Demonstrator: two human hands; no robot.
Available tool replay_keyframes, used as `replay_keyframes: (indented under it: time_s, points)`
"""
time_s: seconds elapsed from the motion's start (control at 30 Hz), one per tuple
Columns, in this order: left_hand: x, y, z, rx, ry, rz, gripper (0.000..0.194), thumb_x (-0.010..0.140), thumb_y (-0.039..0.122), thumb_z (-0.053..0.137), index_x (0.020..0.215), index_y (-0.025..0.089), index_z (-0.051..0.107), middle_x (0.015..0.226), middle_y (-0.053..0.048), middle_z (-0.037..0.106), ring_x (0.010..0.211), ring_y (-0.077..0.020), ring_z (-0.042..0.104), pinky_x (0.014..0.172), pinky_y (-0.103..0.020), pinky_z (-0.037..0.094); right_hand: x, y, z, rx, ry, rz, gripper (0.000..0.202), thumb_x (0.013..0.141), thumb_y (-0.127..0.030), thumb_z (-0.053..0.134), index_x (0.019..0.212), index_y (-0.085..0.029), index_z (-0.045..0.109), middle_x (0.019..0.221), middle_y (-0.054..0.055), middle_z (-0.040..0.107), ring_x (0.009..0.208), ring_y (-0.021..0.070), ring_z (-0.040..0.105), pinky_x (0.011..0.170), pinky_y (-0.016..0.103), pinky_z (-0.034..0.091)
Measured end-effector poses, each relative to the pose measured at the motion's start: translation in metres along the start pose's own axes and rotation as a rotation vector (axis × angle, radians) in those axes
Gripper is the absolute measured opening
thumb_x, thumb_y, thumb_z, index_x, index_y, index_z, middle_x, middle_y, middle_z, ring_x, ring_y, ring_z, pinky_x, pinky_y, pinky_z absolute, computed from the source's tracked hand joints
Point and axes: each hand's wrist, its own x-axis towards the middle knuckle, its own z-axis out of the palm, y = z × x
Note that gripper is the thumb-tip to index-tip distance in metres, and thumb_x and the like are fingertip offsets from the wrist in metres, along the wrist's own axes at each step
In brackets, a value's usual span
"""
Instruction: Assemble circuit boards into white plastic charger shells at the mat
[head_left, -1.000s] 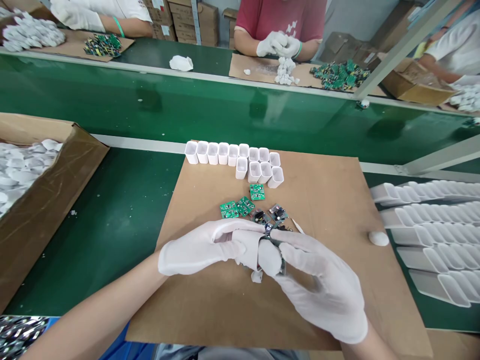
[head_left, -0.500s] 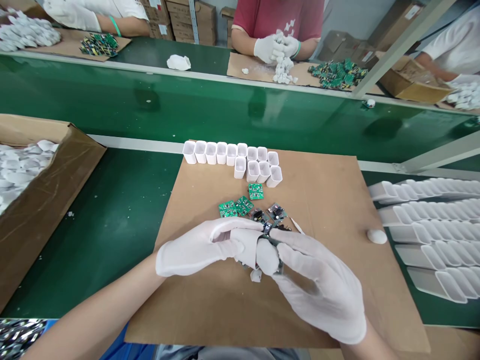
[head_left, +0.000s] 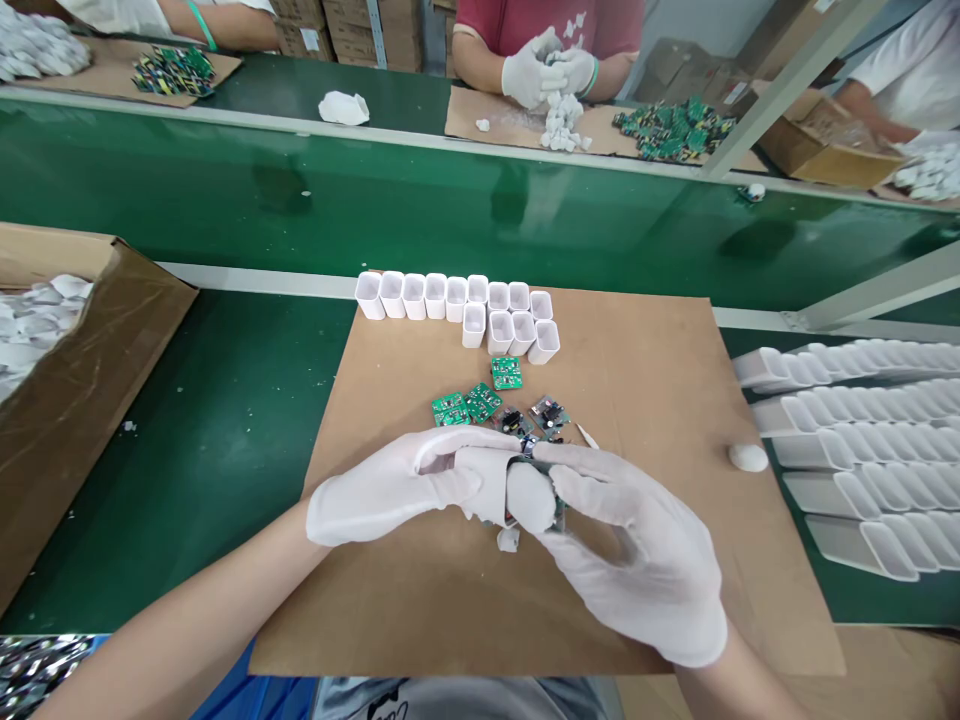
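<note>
My left hand, in a white glove, is closed around a white plastic housing above the cardboard sheet. From the right, my gloved right hand grips a circuit board at the housing's open end. My fingers cover most of the board; how far it sits inside, I cannot tell. A rounded white shape shows between the hands, glove tip or part unclear. Below them is a small white piece. Just beyond my fingers lie green circuit boards and a component-side-up board.
White open housings stand upright along the back of the cardboard sheet. Rows of housings lie at right, near a round white piece. A carton of white parts stands left. Co-workers sit beyond the green divider.
The whole view has shifted slightly, so the scene sits a little higher and further left. Both hands keep nearly the same hold, with the housing and board perhaps slightly closer together.
</note>
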Motion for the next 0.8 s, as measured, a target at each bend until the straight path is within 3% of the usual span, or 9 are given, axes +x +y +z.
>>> replay_keyframes:
  time_s: [0.2, 0.43, 0.67, 0.8]
  points:
    - [-0.0005, -0.0004, 0.0004, -0.017, 0.002, 0.018, 0.034, 0.094, 0.029, 0.058, 0.128, 0.028, 0.062, 0.133, -0.009, 0.059, 0.115, -0.0244, 0.058, 0.092, -0.033, 0.049, 0.0035, -0.002, -0.0013, 0.019, -0.007, 0.001, 0.048, 0.08, 0.0, 0.068, 0.122, -0.021, 0.056, 0.11, 0.011, 0.071, 0.1, 0.022, 0.069, 0.085, 0.038, 0.062]
    - [-0.0007, 0.0007, 0.0017, -0.027, -0.007, 0.013, 0.033, 0.094, 0.031, 0.058, 0.127, 0.03, 0.062, 0.135, -0.007, 0.058, 0.119, -0.0245, 0.055, 0.093, -0.032, 0.049, 0.0093, -0.0073, -0.0043, -0.019, -0.032, -0.009, 0.043, 0.079, 0.001, 0.068, 0.115, -0.019, 0.057, 0.11, 0.01, 0.071, 0.097, 0.0191, 0.069, 0.081, 0.029, 0.062]
    - [-0.0012, -0.0031, 0.0033, -0.04, 0.061, 0.007, 0.034, 0.093, 0.031, 0.061, 0.127, 0.028, 0.063, 0.121, -0.007, 0.066, 0.104, -0.0212, 0.061, 0.088, -0.031, 0.05, 0.0048, -0.0037, -0.0006, -0.051, -0.019, 0.016, 0.045, 0.081, -0.001, 0.066, 0.119, -0.023, 0.056, 0.111, 0.01, 0.07, 0.098, 0.0216, 0.069, 0.082, 0.035, 0.062]
    - [-0.0018, -0.003, 0.0049, -0.088, 0.035, 0.005, 0.035, 0.092, 0.032, 0.062, 0.127, 0.027, 0.062, 0.118, -0.009, 0.067, 0.101, -0.0215, 0.062, 0.087, -0.033, 0.05, 0.0067, -0.0061, -0.0031, -0.035, -0.019, 0.005, 0.048, 0.081, 0.001, 0.064, 0.121, -0.023, 0.053, 0.107, 0.008, 0.071, 0.096, 0.0202, 0.07, 0.078, 0.033, 0.063]
